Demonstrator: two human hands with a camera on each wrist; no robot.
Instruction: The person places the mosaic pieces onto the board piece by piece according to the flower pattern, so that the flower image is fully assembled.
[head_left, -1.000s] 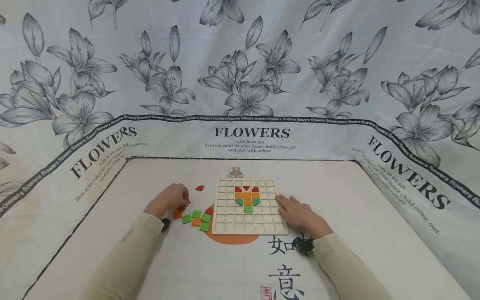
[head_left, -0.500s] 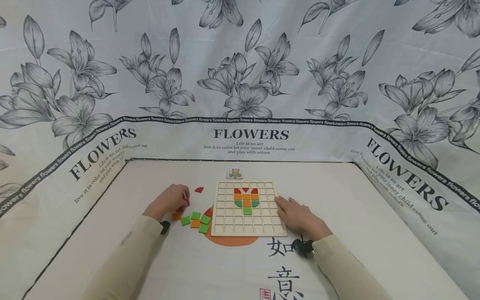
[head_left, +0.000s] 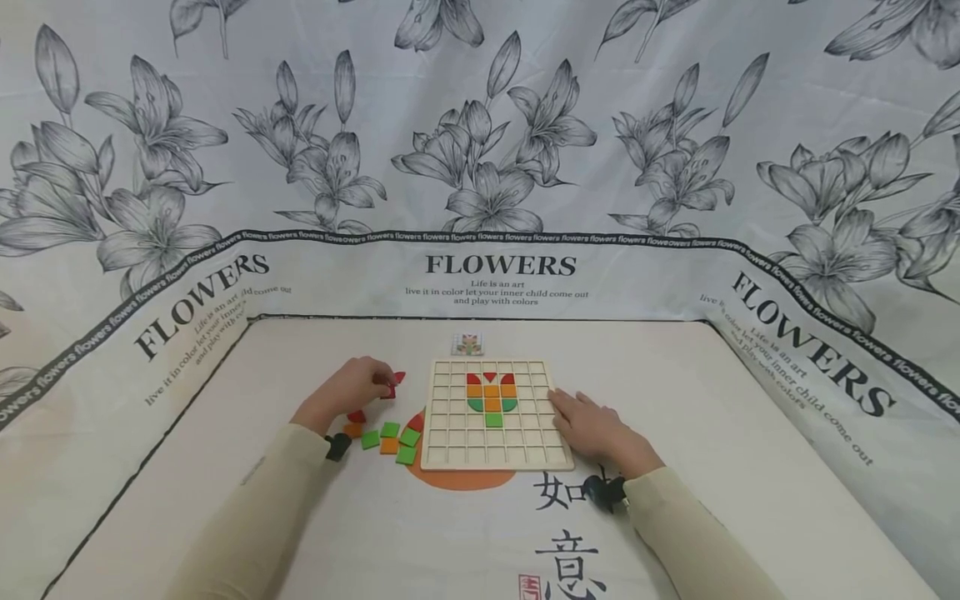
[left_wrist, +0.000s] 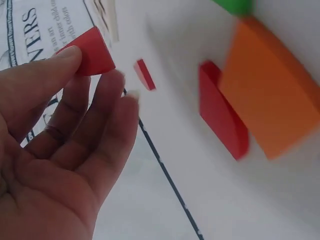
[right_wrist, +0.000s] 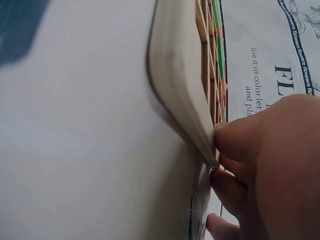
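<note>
My left hand (head_left: 351, 390) pinches a red quarter-round tile (left_wrist: 97, 56) between thumb and fingertips, above the cloth left of the board. Another red tile (head_left: 400, 377) lies just beyond those fingertips. My right hand (head_left: 600, 427) rests at the right edge of a pale wooden grid board (head_left: 450, 456), fingers extended and fingertips touching its rim. On the board, red, orange and green tiles form a tulip shape, with a light green square (head_left: 494, 421) at its bottom.
Left of the board lie several loose tiles: green squares (head_left: 371, 439), orange squares (head_left: 389, 446) and a red piece (left_wrist: 220, 112) beside an orange square (left_wrist: 272, 90). A small pattern card (head_left: 468, 344) sits behind the board. Flower-printed cloth (head_left: 495, 292) walls the table's back and sides.
My left hand has moved away from me and to the right with the red tile, uncovering the red piece near the orange square. My right hand stays at the board's edge.
</note>
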